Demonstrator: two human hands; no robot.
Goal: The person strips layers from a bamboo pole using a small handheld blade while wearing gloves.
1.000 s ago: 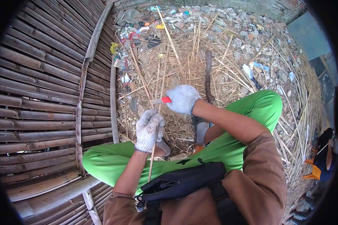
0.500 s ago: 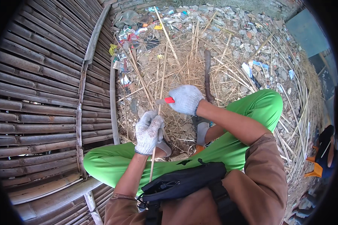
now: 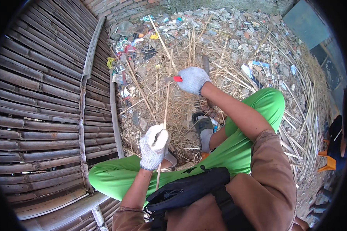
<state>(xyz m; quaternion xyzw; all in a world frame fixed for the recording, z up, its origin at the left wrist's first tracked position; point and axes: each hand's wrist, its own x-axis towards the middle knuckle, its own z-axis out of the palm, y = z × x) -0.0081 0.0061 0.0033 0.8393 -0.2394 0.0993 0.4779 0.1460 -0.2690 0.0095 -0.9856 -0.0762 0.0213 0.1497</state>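
The stony ground (image 3: pixel 305 192) carries straw-like shavings (image 3: pixel 184 129) at the centre, coloured litter (image 3: pixel 130 49) at 11 o'clock, a blue scrap (image 3: pixel 261 64) at 2 and long pale strips (image 3: pixel 295 133) at 3.

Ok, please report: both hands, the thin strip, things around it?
Left hand closed on thin strip. Right hand gripping red-handled knife, blade across strip. Loose straw below.

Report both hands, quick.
Left hand: closed, holding a thin bamboo strip.
Right hand: closed, holding a red-handled knife.
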